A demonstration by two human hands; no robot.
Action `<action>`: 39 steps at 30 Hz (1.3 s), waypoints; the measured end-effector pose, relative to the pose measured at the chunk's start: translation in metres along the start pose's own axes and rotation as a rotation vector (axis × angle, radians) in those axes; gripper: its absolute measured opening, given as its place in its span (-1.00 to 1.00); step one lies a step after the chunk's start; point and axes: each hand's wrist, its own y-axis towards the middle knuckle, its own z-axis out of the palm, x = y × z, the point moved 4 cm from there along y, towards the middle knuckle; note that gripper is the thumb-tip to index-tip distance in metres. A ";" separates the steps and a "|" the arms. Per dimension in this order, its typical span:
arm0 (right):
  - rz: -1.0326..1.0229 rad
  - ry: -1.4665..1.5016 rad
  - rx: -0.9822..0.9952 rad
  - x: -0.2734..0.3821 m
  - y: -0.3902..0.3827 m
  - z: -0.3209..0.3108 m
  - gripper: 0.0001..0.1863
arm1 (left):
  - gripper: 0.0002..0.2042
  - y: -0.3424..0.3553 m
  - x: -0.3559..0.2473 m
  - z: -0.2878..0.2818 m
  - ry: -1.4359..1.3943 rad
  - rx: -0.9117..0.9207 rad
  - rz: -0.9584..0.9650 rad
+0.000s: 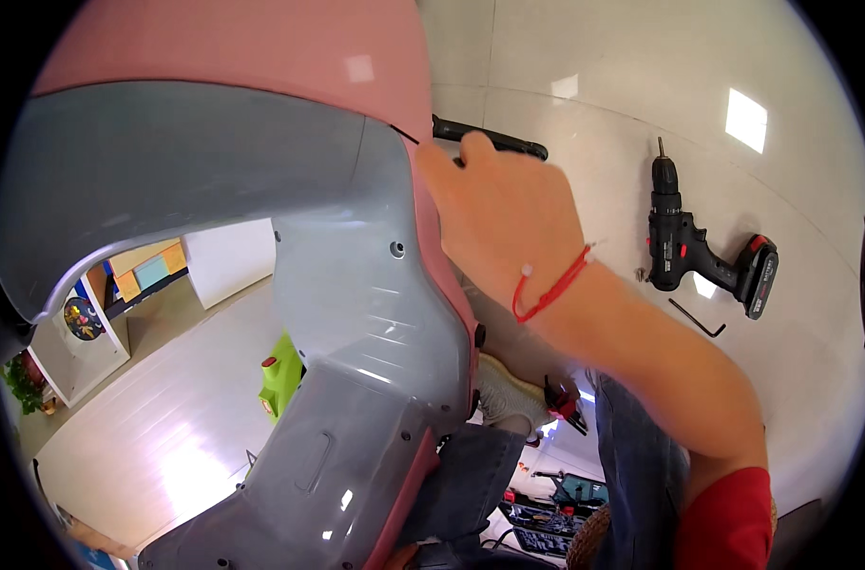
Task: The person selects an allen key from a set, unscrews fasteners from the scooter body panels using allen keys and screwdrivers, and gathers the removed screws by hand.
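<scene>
A scooter-like body with grey plastic panels [356, 275] and a pink shell [261, 43] fills the left and middle. My right hand [509, 199], with a red cord round the wrist, is closed at the pink side edge. From its fingertips a thin black rod [404, 134] reaches to the seam between pink and grey; its other end is hidden in the hand. Just beyond the knuckles a black bar [490, 138] sticks out from the body. Of my left hand [402, 558] only a small patch shows at the lower edge, beside the lower pink panel; its fingers are hidden.
On the floor at right lie a black cordless drill [680, 233], an L-shaped hex key [699, 319] and small screws [642, 275]. A toolbox [551, 518] stands near my legs, with a red-and-black tool [566, 407] by my shoe [509, 394]. Behind the body are a green object [280, 375] and a white shelf [81, 356].
</scene>
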 end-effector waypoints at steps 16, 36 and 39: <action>0.405 0.818 0.284 -0.053 -0.056 0.062 -0.72 | -0.69 -0.002 0.006 -0.005 0.018 0.066 -0.009; 0.279 0.600 0.665 -0.030 -0.124 0.044 -0.77 | -0.53 -0.034 0.018 -0.004 -0.098 0.163 0.000; 0.240 0.673 0.656 -0.020 -0.135 0.033 -0.77 | -0.60 -0.047 0.037 0.009 -0.344 0.186 -0.011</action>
